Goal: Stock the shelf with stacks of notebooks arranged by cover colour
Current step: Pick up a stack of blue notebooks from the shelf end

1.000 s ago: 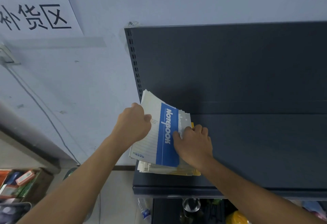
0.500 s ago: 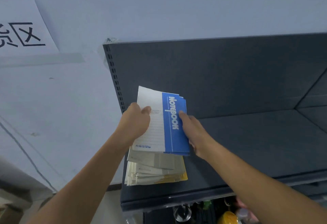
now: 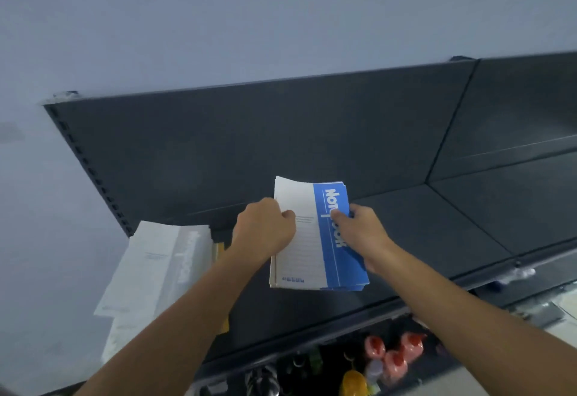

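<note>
A: Notebooks [image 3: 315,239], the held bundle. What do they look like?

B: Thin stack, several copies. Top cover is white on the left with faint ruled lines and a small block of print. A broad blue band runs down the right side, with white lettering turned sideways, partly hidden by a thumb. There is a row of small blue marks at the bottom left corner. The top left corner curls up a little, and the lower edges fan slightly.

A: Position?

B: Over the dark shelf [image 3: 437,227], roughly mid-span, in front of the back panel. I cannot tell whether the bottom rests on the shelf or hangs just above it.

A: Grips?

B: Left hand [image 3: 265,230] is closed on the white left edge, thumb on top of the cover, fingers curled under. Right hand [image 3: 359,233] is clamped on the blue right edge, thumb across the lettering, the other fingers out of sight behind the stack. Both have hold of the same bundle.

A: Anything else on the shelf?

B: A second pile [image 3: 156,267] at the far left end, blurred. It has pale covers, loosely stacked and skewed, overhanging the front edge, with a sliver of yellow at its right side. It sits well apart from the held bundle.

A: Below?

B: Red-capped bottles [image 3: 396,355] and something yellow, on a lower level.
</note>
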`<state>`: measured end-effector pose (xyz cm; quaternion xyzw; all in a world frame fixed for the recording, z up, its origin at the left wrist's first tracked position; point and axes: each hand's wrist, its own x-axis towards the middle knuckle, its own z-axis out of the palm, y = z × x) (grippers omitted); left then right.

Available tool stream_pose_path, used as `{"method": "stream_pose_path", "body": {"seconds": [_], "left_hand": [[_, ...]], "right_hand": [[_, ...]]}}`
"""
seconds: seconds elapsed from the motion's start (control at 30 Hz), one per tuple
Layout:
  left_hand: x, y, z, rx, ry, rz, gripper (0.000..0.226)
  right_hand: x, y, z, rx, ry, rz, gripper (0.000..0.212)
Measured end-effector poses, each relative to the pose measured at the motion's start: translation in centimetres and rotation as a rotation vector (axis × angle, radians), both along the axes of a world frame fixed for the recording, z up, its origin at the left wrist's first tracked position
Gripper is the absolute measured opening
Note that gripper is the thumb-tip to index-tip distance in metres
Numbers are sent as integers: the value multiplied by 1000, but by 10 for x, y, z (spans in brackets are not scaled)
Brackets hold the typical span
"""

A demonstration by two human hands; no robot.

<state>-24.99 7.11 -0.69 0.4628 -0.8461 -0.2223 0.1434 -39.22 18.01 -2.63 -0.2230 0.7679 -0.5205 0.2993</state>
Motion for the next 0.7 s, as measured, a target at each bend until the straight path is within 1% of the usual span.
{"method": "stream_pose_path", "body": {"seconds": [0.17, 0.23, 0.33, 0.5, 0.6, 0.7], "left_hand": [[-77, 44, 1, 16, -42, -78, 27], [-108, 63, -1, 25, -43, -102, 26], [-151, 92, -5, 63, -15, -148, 24], [-208, 135, -9, 106, 24, -212, 24], [-240, 150, -7, 101, 20, -248, 24], [-272, 162, -9, 103, 29, -267, 27]], "right_hand": [[-80, 52, -6, 33, 95, -45, 14], [-108, 75, -11, 50, 110, -87, 16], [-143, 113, -15, 82, 156, -123, 23], [-196, 166, -20, 140, 265, -157, 18], [-223, 185, -21, 173, 271, -199, 15], [-246, 199, -24, 195, 284, -257, 20]]}}
